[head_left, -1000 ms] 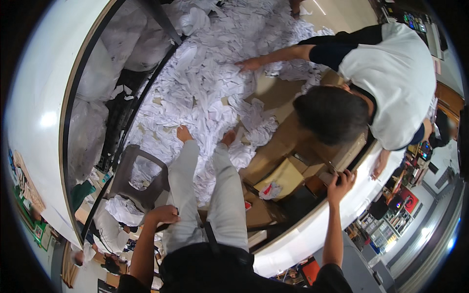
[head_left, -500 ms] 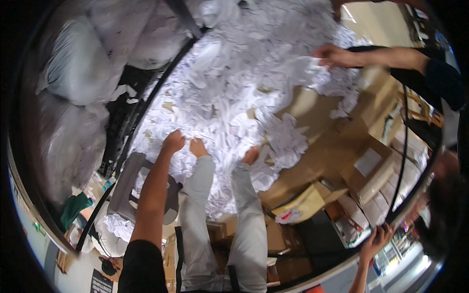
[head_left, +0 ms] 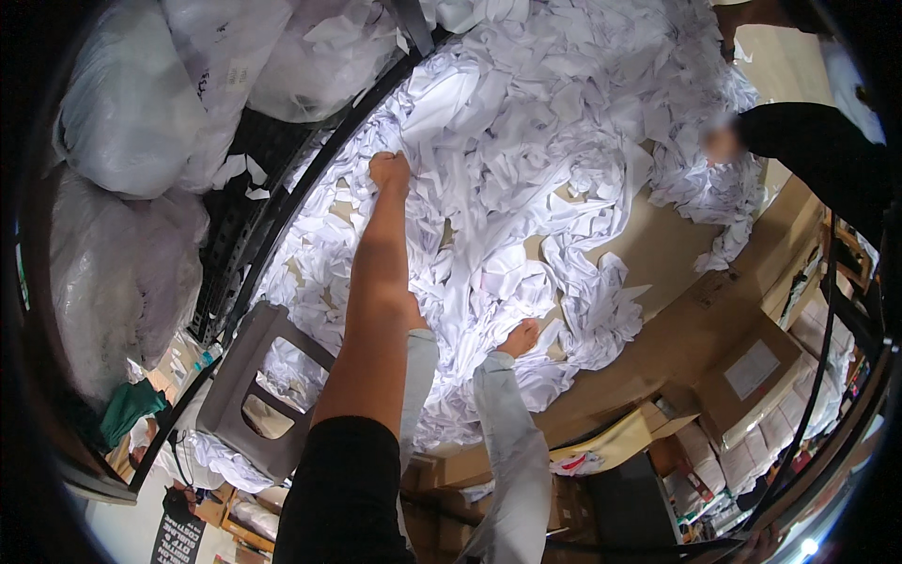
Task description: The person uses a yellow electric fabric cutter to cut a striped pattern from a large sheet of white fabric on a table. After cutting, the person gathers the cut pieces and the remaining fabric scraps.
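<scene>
My left hand (head_left: 389,172) is closed in a fist, low over a wide heap of crumpled white sheets (head_left: 489,197). Whether these sheets are paper or cloth I cannot make out, and the fingers hide whatever they hold. My bare left forearm reaches forward from a black sleeve. No part of my right hand can be made out. Between my light grey trouser legs (head_left: 512,451) and the heap, one bare foot (head_left: 520,338) rests on the white sheets; the other is mostly behind my arm. From the right, another person's black-sleeved arm (head_left: 808,155) extends over the heap, its hand blurred.
A grey plastic frame with openings (head_left: 225,395) lies tilted left of my arm. Dark rails (head_left: 329,155) curve along the left side, with stuffed clear bags (head_left: 132,103) beyond. Cardboard boxes (head_left: 752,376) and a yellow flap (head_left: 611,446) stand at the lower right.
My left hand has moved forward and to the right, farther over the white heap. The other person's bare hand no longer shows clearly, and the hand on the lower right rail has gone from view.
</scene>
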`<state>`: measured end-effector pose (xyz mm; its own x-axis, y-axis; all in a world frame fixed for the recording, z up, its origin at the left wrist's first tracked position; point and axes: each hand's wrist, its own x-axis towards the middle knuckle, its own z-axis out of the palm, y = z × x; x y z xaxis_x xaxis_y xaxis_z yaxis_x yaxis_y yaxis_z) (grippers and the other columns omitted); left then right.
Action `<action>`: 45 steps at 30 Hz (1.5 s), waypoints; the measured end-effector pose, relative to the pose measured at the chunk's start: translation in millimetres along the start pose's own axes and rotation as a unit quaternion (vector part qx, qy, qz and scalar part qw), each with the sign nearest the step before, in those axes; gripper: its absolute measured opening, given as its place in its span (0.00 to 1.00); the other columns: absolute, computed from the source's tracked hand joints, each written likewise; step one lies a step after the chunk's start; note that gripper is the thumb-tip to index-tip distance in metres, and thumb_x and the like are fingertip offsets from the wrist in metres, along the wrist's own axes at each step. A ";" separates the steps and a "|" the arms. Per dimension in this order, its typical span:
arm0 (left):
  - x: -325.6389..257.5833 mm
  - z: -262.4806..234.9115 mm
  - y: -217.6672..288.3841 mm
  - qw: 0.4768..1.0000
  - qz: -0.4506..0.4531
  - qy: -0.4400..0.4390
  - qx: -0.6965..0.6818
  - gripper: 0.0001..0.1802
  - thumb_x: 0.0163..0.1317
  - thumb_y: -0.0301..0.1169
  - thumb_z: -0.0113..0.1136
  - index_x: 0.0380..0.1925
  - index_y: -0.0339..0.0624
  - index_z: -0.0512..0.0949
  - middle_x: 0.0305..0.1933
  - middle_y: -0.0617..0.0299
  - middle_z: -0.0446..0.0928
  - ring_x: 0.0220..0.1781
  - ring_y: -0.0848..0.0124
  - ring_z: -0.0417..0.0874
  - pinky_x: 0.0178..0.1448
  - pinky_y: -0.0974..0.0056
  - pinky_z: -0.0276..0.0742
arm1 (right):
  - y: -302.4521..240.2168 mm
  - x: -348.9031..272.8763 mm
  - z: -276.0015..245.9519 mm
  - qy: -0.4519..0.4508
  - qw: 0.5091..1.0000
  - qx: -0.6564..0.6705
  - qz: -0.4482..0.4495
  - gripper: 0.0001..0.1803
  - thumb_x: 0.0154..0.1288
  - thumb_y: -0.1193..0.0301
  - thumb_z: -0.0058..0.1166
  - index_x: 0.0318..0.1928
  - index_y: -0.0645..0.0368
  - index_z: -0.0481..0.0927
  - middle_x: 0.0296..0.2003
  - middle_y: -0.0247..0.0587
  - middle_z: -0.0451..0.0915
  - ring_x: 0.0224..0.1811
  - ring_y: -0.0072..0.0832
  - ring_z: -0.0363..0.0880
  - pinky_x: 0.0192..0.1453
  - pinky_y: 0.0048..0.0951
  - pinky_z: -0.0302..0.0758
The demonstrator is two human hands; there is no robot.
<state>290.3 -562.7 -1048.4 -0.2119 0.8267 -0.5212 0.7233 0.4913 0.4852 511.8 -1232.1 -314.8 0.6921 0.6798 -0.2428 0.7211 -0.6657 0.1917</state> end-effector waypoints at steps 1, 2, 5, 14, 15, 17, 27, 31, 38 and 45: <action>0.4 0.2 -8.9 0.997 0.012 -0.043 -0.069 0.16 0.66 0.41 0.71 0.35 0.38 0.82 0.34 0.56 0.85 0.38 0.63 0.86 0.46 0.58 0.82 | 25.0 -7.5 16.5 0.063 0.992 0.054 -0.094 0.21 0.79 0.59 0.44 0.41 0.61 0.85 0.42 0.54 0.82 0.52 0.55 0.77 0.77 0.66 0.55; 1.4 -9.7 -16.4 0.987 0.025 -0.078 -0.137 0.15 0.67 0.41 0.69 0.33 0.39 0.82 0.33 0.58 0.83 0.35 0.66 0.83 0.43 0.59 0.81 | 15.3 -17.1 8.5 -0.007 1.000 -0.020 0.015 0.21 0.79 0.59 0.44 0.41 0.61 0.85 0.43 0.56 0.82 0.52 0.56 0.77 0.77 0.66 0.54; -73.5 -31.3 -8.4 0.936 0.092 -0.186 -0.285 0.10 0.76 0.37 0.58 0.39 0.45 0.81 0.33 0.69 0.76 0.33 0.77 0.73 0.40 0.68 0.71 | 52.5 -57.0 3.7 0.033 0.996 0.035 -0.071 0.22 0.80 0.58 0.44 0.49 0.64 0.84 0.50 0.61 0.81 0.58 0.58 0.75 0.78 0.65 0.54; -246.9 -300.2 32.4 0.891 0.050 -0.305 -0.332 0.10 0.83 0.37 0.49 0.40 0.47 0.73 0.37 0.73 0.72 0.39 0.83 0.70 0.44 0.72 0.69 | 34.2 -57.6 4.6 0.007 0.982 -0.030 0.186 0.13 0.76 0.67 0.55 0.46 0.65 0.83 0.63 0.51 0.77 0.75 0.56 0.61 0.80 0.59 0.53; -264.7 -310.5 49.5 0.868 0.047 -0.289 -0.401 0.10 0.83 0.37 0.49 0.40 0.47 0.73 0.39 0.72 0.74 0.40 0.83 0.73 0.45 0.72 0.72 | 33.1 -58.0 7.2 0.029 0.984 -0.027 0.173 0.10 0.75 0.69 0.56 0.45 0.65 0.83 0.64 0.50 0.76 0.77 0.56 0.59 0.80 0.58 0.53; -284.6 -335.9 70.6 0.839 0.036 -0.278 -0.466 0.10 0.83 0.38 0.49 0.41 0.47 0.72 0.41 0.71 0.77 0.43 0.82 0.77 0.48 0.70 0.77 | 33.1 -61.9 7.9 0.035 0.987 -0.047 0.152 0.11 0.76 0.69 0.55 0.46 0.64 0.83 0.62 0.51 0.78 0.78 0.56 0.57 0.80 0.58 0.53; -325.7 -400.4 125.4 0.835 -0.019 -0.252 -0.489 0.14 0.84 0.39 0.46 0.56 0.45 0.75 0.50 0.61 0.83 0.50 0.70 0.86 0.54 0.60 0.87 | 14.5 -38.9 -1.0 0.120 0.977 0.044 0.172 0.09 0.73 0.68 0.59 0.41 0.63 0.83 0.57 0.46 0.81 0.78 0.54 0.59 0.77 0.58 0.59; -365.4 -429.2 167.1 0.805 -0.042 -0.286 -0.518 0.15 0.84 0.40 0.44 0.56 0.44 0.75 0.51 0.59 0.84 0.50 0.67 0.87 0.54 0.58 0.87 | 7.9 -39.0 -3.9 0.122 0.973 0.037 0.191 0.16 0.74 0.61 0.59 0.41 0.64 0.84 0.57 0.47 0.81 0.78 0.54 0.60 0.76 0.60 0.60; -420.6 -473.0 222.3 0.758 0.029 -0.371 -0.536 0.23 0.83 0.41 0.41 0.61 0.36 0.77 0.59 0.53 0.84 0.58 0.58 0.86 0.65 0.51 0.82 | -4.7 -38.7 -18.0 0.138 0.969 0.067 0.196 0.10 0.71 0.63 0.61 0.42 0.56 0.82 0.56 0.38 0.80 0.81 0.54 0.56 0.76 0.66 0.54; -516.0 -513.0 267.1 0.743 0.072 -0.452 -0.489 0.14 0.81 0.40 0.51 0.54 0.43 0.76 0.53 0.62 0.84 0.53 0.70 0.87 0.57 0.59 0.86 | -39.0 -12.6 -37.9 0.171 0.929 0.109 0.309 0.12 0.67 0.63 0.62 0.47 0.52 0.83 0.57 0.40 0.80 0.79 0.53 0.60 0.77 0.72 0.49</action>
<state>255.8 -717.4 -289.7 0.6680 0.5852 -0.4597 -0.2201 0.7454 0.6292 476.2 -1203.0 -283.2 0.9682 0.1809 0.1730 0.1855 -0.9826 -0.0111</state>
